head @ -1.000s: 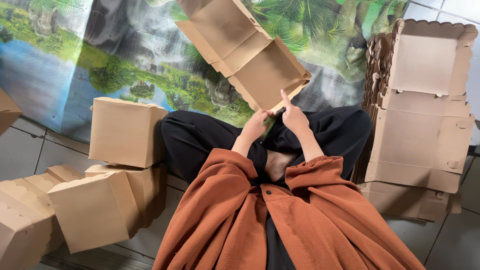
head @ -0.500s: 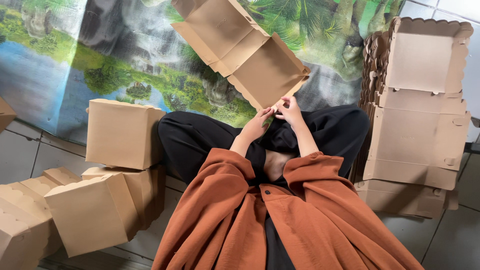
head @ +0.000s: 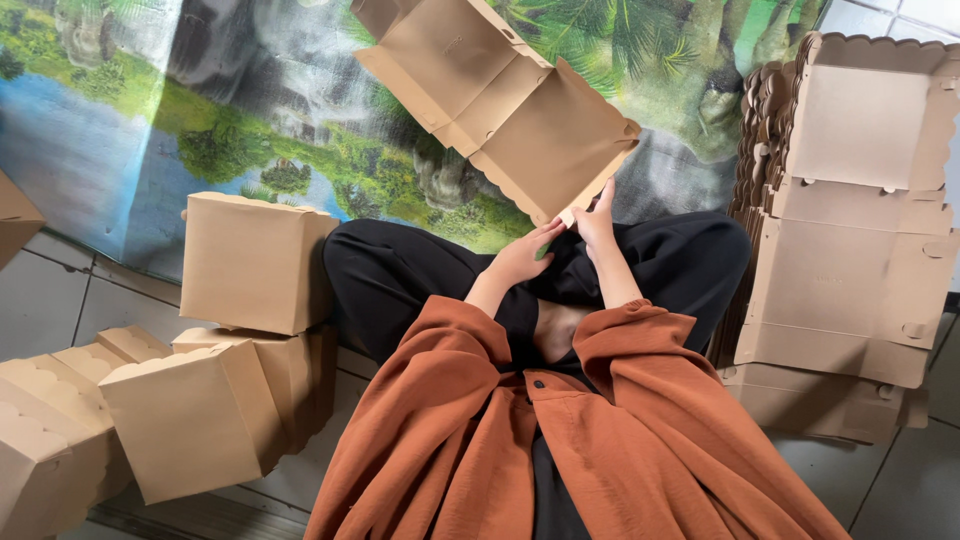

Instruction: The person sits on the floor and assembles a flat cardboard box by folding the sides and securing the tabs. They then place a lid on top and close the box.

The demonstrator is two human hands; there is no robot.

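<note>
Grey floor tiles and a landscape-printed sheet lay beneath the seated person. Both hands met at the lower corner of an unfolded cardboard box blank, which was raised above the crossed legs. The left hand and the right hand each pinched its edge. Assembled boxes stood to the left; flat blanks were stacked to the right.
</note>
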